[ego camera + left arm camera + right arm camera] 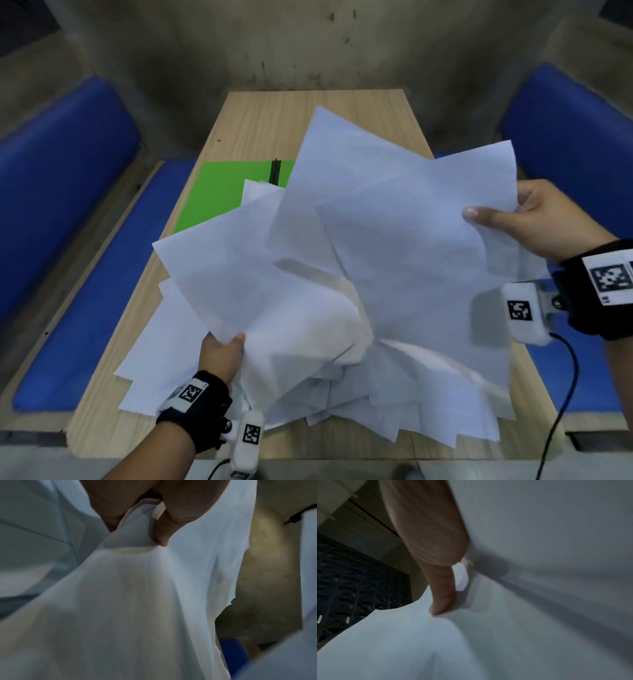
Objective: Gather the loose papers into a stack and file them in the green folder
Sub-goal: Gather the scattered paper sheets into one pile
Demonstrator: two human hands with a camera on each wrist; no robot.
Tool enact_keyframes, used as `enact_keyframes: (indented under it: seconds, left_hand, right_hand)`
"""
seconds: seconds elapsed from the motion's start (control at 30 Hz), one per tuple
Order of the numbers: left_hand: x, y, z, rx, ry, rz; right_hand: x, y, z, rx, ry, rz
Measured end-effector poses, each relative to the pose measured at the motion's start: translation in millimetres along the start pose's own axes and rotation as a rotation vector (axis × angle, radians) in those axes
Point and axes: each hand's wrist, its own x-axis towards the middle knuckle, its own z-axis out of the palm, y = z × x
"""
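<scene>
A fanned, uneven bundle of white papers (pixel 376 246) is lifted above the wooden table (pixel 260 120). My left hand (pixel 222 353) pinches the sheets at their lower left; the left wrist view shows thumb and fingers (pixel 163 534) clamping paper edges (pixel 137 574). At the right edge my right hand (pixel 513 216) grips the sheets, thumb on top; its thumb (pixel 443 596) presses white paper (pixel 539 547) in the right wrist view. The green folder (pixel 222 192) lies flat behind the bundle, mostly covered, its black clip (pixel 275 171) showing. More sheets (pixel 154 359) lie on the table.
Blue cushioned benches (pixel 61 192) (pixel 575 130) flank the narrow table on both sides. A concrete wall (pixel 308 44) rises behind the far table edge. A black cable (pixel 565 394) hangs from my right wrist unit over the table's right side.
</scene>
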Motion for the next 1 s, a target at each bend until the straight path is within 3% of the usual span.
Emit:
enact_keyframes:
  seconds: [0.13,0.27,0.37,0.53,0.67,0.83,0.93,1.0]
  left_hand:
    - [1.9,1.5,-4.6,-0.029,0.027,0.027]
    - [-4.6,11.1,-0.2,-0.092,-0.038,0.079]
    - [-14.5,19.4,8.8,-0.139,-0.162,0.107]
    - [-34.0,36.3,20.0,-0.117,-0.376,0.173]
    - [-43.1,45.6,19.9,-0.082,-0.506,0.166]
    - [-45.3,52.6,23.9,-0.116,-0.625,0.12]
    - [-40.8,59.5,25.2,-0.245,-0.62,0.027]
    - [-39.3,69.3,24.6,-0.199,-0.587,0.114]
  right_hand:
    - [-3.1,-20.9,-3.8,-0.169,-0.102,0.015]
    - [6.2,-32.6,17.9,-0.14,-0.197,-0.017]
    - [25.2,-13.3,53.0,0.033,-0.106,0.036]
    - [32.4,38.9,108.3,0.352,0.076,0.324]
    - [28.7,79.5,122.3,0.397,0.127,0.44]
    - [19.4,95.0,119.5,0.506,0.142,0.434]
    - [10.2,90.5,116.6,0.593,0.043,0.368]
    - [3.9,80.8,115.1,0.601,0.079,0.291]
